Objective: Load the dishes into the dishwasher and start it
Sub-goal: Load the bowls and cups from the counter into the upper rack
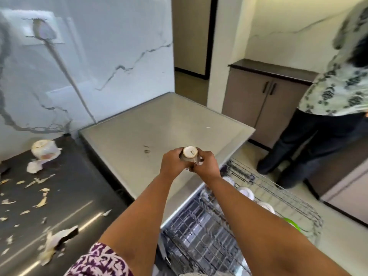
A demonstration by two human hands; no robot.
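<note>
Cup (189, 153) one, upturned, in two hands: left (174, 163); right (207, 166).

A cup (190, 154) is held above the dishwasher (165, 124); the rack (278, 198) is extended below right; the table (59, 196) lies left.

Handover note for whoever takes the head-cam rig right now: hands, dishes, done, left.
Hands: left hand and right hand together grip one cup, bottom up, above the dishwasher top.
Things: upper rack is pulled out and holds a few white dishes and a green item. Another cup lies on the dark counter at left, among scraps.
Done: some dishes racked.
Left: rack the held cup, fetch the counter cup, push the rack in, shut the door, start the machine.
</note>
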